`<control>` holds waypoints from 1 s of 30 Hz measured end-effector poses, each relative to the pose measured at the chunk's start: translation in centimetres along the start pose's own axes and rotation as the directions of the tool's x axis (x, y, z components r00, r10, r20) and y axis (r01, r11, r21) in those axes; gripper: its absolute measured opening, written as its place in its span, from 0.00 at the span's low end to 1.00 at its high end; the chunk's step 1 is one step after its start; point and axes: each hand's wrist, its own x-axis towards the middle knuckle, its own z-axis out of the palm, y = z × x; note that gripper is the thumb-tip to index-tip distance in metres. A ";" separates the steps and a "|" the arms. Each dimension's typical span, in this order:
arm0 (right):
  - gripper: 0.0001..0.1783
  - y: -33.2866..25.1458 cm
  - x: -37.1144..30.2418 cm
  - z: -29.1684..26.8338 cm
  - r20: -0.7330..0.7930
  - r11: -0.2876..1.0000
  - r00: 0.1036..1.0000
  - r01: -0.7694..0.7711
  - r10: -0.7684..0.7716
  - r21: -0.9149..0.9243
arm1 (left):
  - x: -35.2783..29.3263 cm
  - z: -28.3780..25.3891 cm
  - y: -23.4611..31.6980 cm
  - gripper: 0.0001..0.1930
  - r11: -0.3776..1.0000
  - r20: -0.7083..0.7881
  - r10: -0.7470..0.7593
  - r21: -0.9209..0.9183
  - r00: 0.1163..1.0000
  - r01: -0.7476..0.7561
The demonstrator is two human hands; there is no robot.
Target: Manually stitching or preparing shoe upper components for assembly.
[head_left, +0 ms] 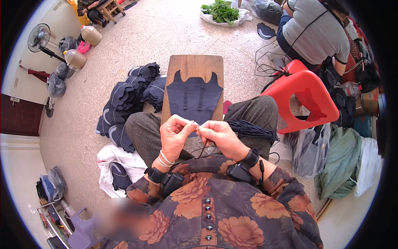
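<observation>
My left hand [175,135] and my right hand [219,135] meet fingertip to fingertip above my lap, both closed in a pinch. Between them shows a tiny pale, shiny bit, too small to name. A thin dark cord [203,150] hangs from under my right hand's fingers and loops down over my lap. Just beyond the hands, a dark blue cut fabric piece [195,93] with two rows of small raised loops lies flat on a wooden board [197,62]. On my right thigh rests a bundle of dark cords [253,129].
Stacked dark fabric pieces [126,93] lie on the floor at the left, near a white sack [108,159]. A red plastic stool [304,95] stands at my right, with plastic bags [309,145] below it. Another person [313,31] sits beyond it. Leafy greens [222,11] lie farther off.
</observation>
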 end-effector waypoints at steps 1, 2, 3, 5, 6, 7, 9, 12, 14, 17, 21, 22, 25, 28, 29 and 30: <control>0.08 0.0 -0.1 0.3 0.001 1.000 1.000 0.000 0.000 0.000 | 0.1 -0.1 0.1 0.07 1.000 0.020 0.010 0.023 1.000 -0.011; 0.09 0.0 -0.2 0.6 -0.059 0.943 0.988 0.120 -0.145 -0.310 | 0.1 -0.2 -0.1 0.07 1.000 0.020 0.011 0.023 1.000 -0.012; 0.09 0.0 -0.2 0.9 -0.070 0.779 0.952 0.201 -0.299 -0.594 | 0.2 -0.3 -0.4 0.07 0.992 0.005 0.063 0.111 0.998 -0.063; 0.08 0.2 0.2 1.0 0.018 0.591 0.854 0.376 -0.521 -0.714 | 0.2 -0.1 -0.4 0.07 0.974 -0.001 0.115 0.199 0.993 -0.112; 0.07 0.2 0.3 1.0 0.140 0.350 0.708 0.499 -0.692 -0.793 | -0.1 0.2 -0.3 0.07 0.988 -0.056 0.054 0.147 0.997 -0.045; 0.06 0.0 0.1 1.0 0.119 0.392 0.731 0.487 -0.672 -0.780 | -0.3 0.5 -0.1 0.07 0.996 -0.107 -0.010 0.090 0.994 0.019; 0.06 0.1 0.0 1.0 0.070 0.492 0.778 0.461 -0.624 -0.739 | -0.5 0.9 0.1 0.07 0.997 -0.123 -0.015 0.067 0.992 0.024; 0.06 0.2 -0.3 0.7 -0.029 0.743 0.892 0.357 -0.452 -0.566 | -0.4 1.1 0.1 0.07 0.999 -0.144 -0.026 0.025 0.989 0.030; 0.07 0.2 -0.4 0.6 -0.061 0.866 0.945 0.265 -0.320 -0.425 | -0.4 1.1 0.1 0.07 1.000 -0.150 -0.028 0.004 0.988 0.029; 0.08 0.2 -0.5 0.4 -0.049 0.890 0.947 0.278 -0.316 -0.362 | -0.4 1.0 -0.2 0.07 0.999 -0.130 -0.026 -0.022 0.991 0.024; 0.08 0.4 -0.3 0.0 -0.042 0.934 0.968 0.227 -0.247 -0.277 | -0.6 0.8 -0.4 0.07 0.998 -0.127 -0.054 -0.039 0.991 0.049; 0.08 0.4 -0.4 -0.1 -0.057 0.968 0.980 0.177 -0.190 -0.180 | -0.7 0.7 -0.6 0.07 0.997 -0.132 -0.067 -0.056 0.989 0.060; 0.10 0.0 -0.1 -1.0 -0.182 0.965 0.957 0.195 -0.226 -0.174 | -0.8 0.3 -0.6 0.07 0.986 -0.122 -0.128 -0.119 0.984 0.114; 0.10 -0.8 -0.4 -1.9 -0.181 0.968 0.956 0.209 -0.232 -0.137 | -1.4 -0.1 -0.4 0.07 0.977 -0.118 -0.196 -0.105 0.974 0.184; 0.10 -0.9 -0.5 -2.0 -0.181 0.968 0.956 0.209 -0.233 -0.138 | -1.4 -0.6 -0.6 0.07 0.972 -0.106 -0.227 -0.088 0.968 0.218; 0.10 -1.1 -0.5 -2.0 -0.166 0.972 0.961 0.203 -0.221 -0.117 | -1.3 -0.7 -0.6 0.07 0.972 -0.107 -0.226 -0.090 0.968 0.217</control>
